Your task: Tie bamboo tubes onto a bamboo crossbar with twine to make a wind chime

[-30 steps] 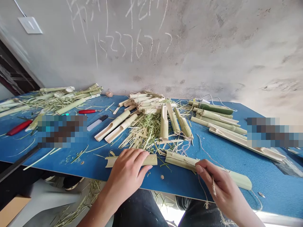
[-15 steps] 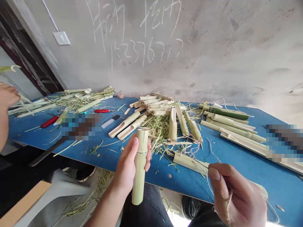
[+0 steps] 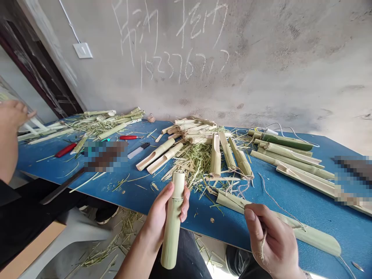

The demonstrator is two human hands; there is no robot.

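Note:
My left hand is wrapped round a pale green bamboo tube with one node near its top, held tilted slightly above my lap at the table's front edge. To the right, my right hand is closed, thumb and forefinger pinching a thin strand of twine, part of which loops out of the fist. Behind that hand lies a long split bamboo strip with a rounded end, partly hidden by the fingers. Another loose length of string curves over the table behind it.
On the blue table lie a shavings heap, cut bamboo pieces, long split bamboo, a knife, red-handled tools and a long dark blade, partly blurred out. A co-worker's hand is at the left edge.
The bamboo tube in my left hand has moved down and tilted a little. My right hand has shifted left with the twine, uncovering more of the long strip. The view has turned slightly.

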